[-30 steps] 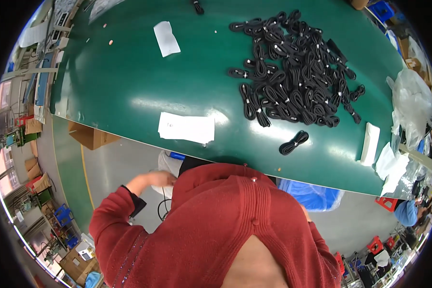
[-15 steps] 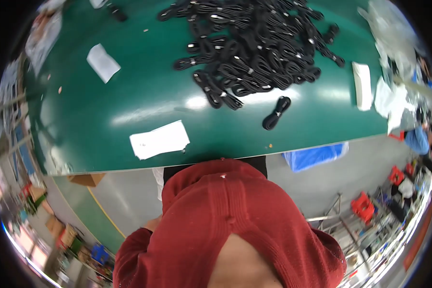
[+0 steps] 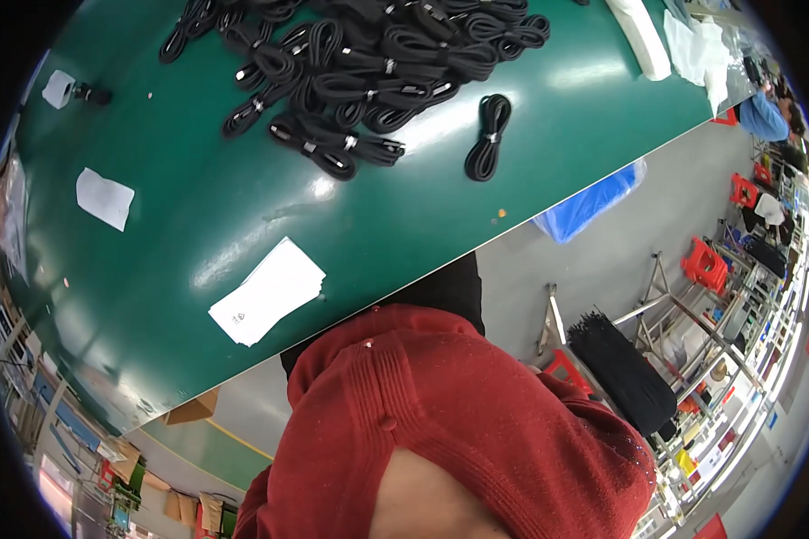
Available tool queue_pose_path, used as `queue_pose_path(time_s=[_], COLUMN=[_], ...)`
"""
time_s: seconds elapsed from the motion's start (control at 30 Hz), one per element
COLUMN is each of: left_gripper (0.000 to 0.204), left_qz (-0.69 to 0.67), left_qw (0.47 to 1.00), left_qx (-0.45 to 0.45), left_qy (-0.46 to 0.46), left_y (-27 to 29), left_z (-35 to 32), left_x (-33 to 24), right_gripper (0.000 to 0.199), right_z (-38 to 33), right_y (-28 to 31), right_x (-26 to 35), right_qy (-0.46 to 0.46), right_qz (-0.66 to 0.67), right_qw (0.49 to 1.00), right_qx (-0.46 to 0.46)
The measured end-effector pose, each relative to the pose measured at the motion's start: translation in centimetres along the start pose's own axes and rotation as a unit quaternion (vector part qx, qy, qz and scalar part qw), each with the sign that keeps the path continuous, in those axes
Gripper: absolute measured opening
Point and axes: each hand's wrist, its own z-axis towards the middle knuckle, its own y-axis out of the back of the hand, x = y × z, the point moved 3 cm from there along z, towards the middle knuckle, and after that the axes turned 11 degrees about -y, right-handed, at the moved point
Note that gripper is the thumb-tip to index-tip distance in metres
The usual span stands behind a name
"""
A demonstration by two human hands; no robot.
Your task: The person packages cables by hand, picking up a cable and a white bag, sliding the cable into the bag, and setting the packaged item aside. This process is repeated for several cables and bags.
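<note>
As the head has turned over the last second: the green table (image 3: 198, 207) has swung from level across the top of the view to a steep slant, with its near edge running from lower left to upper right.
Left hand: it was seen a second ago at the lower left, raised beside the red sweater (image 3: 440, 422); now it is out of view, so neither its opening nor anything held can be told.
Right hand: no part of it is shown, and its state cannot be told either.
Pile of black cable bundles (image 3: 360, 63): it is spread over the far part of the table and has been carried toward the upper edge of the view; its lie on the table appears unchanged.
Lone cable bundle (image 3: 487, 136): it is coiled and tied at the middle, and lies apart from the pile on its near right side, close to the table edge.
Stack of white paper slips (image 3: 268, 292): it lies near the table edge, just beyond the sweater, well apart from the bundles.
Small white slip (image 3: 104, 198): it lies alone further left on the table.
Newly brought into view: grey floor at the right, a blue bag (image 3: 589, 202) under the table edge, red stools (image 3: 703, 262) and a metal rack bearing a black bristly mass (image 3: 625, 368).
Meaning of the change: only the view has been shifted; no bundle or slip is shown touched or gripped.
</note>
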Motion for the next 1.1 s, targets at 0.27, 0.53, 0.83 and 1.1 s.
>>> queue_pose_path(time_s=[0.27, 0.53, 0.83, 1.1], left_gripper=[0.060, 0.063, 0.018, 0.012], left_qz=[0.052, 0.147, 0.187, 0.177], left_qw=[0.993, 0.954, 0.807, 0.514], left_qx=[-0.094, -0.253, -0.482, -0.756], left_qy=[0.040, 0.058, -0.285, -0.365], left_y=[-4.1, -5.4, 6.6, 14.5], left_z=[-0.2, 1.2, -4.9, -2.5], left_x=[4.1, 5.7, -6.0, -14.7], right_gripper=[0.037, 0.021, 0.041, 0.045], right_z=[8.1, -15.8, -34.5, -33.2], right_y=[7.3, 22.1, 26.5, 32.7], right_x=[3.1, 11.8, 20.7, 19.0], right_qy=[0.055, 0.272, 0.232, 0.264], right_qz=[0.161, 0.401, 0.152, 0.197], right_qw=[0.953, 0.292, 0.237, 0.298], right_qx=[-0.252, -0.825, -0.931, -0.896])
